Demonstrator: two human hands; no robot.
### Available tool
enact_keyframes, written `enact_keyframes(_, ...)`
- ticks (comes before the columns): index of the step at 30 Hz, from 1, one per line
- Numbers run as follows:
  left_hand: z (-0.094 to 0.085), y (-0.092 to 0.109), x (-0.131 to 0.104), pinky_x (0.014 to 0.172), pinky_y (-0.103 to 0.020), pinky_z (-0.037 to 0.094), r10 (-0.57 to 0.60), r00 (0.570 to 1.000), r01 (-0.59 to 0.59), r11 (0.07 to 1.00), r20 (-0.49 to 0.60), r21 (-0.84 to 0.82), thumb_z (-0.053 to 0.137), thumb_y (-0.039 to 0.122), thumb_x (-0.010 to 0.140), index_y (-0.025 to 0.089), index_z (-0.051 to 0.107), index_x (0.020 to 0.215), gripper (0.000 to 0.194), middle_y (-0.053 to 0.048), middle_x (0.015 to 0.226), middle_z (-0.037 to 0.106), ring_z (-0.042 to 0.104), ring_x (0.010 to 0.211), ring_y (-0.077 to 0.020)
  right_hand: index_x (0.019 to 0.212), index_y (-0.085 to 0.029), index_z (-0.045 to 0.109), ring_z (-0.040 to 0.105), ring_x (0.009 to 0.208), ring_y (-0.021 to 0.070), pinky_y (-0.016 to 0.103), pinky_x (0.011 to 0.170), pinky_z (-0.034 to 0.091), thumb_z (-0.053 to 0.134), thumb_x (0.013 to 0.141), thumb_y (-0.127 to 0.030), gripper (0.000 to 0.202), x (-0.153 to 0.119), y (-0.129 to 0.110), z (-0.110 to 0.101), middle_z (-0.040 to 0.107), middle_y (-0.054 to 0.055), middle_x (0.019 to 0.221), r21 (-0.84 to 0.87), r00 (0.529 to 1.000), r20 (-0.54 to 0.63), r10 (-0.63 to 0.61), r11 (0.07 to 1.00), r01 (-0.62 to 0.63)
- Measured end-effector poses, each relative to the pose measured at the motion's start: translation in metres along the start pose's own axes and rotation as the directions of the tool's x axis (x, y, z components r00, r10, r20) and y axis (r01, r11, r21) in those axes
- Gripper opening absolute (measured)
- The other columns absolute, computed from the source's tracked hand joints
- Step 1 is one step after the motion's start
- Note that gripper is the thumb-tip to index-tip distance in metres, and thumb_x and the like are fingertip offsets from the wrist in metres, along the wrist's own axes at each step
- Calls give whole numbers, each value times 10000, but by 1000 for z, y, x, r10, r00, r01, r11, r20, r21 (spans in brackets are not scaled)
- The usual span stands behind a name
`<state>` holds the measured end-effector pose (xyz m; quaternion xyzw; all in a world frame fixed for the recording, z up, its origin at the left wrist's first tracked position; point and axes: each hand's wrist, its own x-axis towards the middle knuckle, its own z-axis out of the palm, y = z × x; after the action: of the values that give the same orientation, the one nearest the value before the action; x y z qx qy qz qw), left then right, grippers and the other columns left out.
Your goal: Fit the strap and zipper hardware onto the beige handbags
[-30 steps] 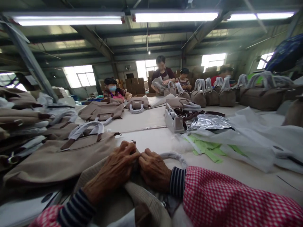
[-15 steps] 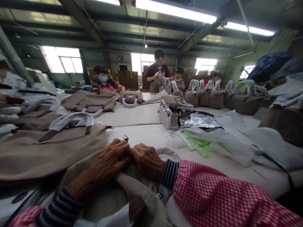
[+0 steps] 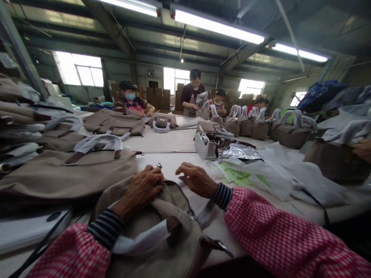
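Observation:
A taupe handbag point(image 3: 185, 239) lies in front of me, its zip opening spread and its far end pointing away. My left hand point(image 3: 145, 187) is closed on the far end of the bag's top edge, beside a small metal ring point(image 3: 159, 165) that sticks up there. My right hand point(image 3: 198, 178) hovers just right of that end, apart from the bag, with loosely curled fingers and nothing visible in them. A white-wrapped handle point(image 3: 145, 240) with a brown tab lies across the near side. A metal clasp point(image 3: 223, 247) hangs at the bag's near right.
A larger taupe bag point(image 3: 66, 173) lies at left, near a stack of bags. A grey tape dispenser point(image 3: 205, 144), silver packet point(image 3: 240, 151), green sheets point(image 3: 236, 173) and white wrapping point(image 3: 290, 170) are right of centre. Several bags and co-workers point(image 3: 193, 92) line the far side.
My right hand has let go of the bag's far end and moved right, its fingers loosening. My left hand keeps its hold. The view has shifted, showing more of the bag's near right end.

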<state>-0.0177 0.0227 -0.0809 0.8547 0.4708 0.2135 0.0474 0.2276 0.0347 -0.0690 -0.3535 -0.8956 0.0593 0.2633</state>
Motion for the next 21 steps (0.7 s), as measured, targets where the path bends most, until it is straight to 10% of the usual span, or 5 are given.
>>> enact_keyframes(6,-1,1,1,868,-397,430,19,1000,-19,999,-13,-34,582,132,800,201,659,771,107,-54,994,712,567,1044,-274,1118,-134,709,624,866,176,315,839,450,622,905,-121,230,-39,59,-71,688,80,1075,-183,939,-30,342,922,-341)
enact_keyframes(21,-1,-3,-1,933,-405,421,-12,999,9,994,-30,-105,567,150,806,202,617,769,82,-42,1046,709,566,1044,-255,778,-169,716,642,821,198,320,794,441,649,929,-264,191,-69,80,-86,708,53,843,-122,944,-56,326,936,-330)
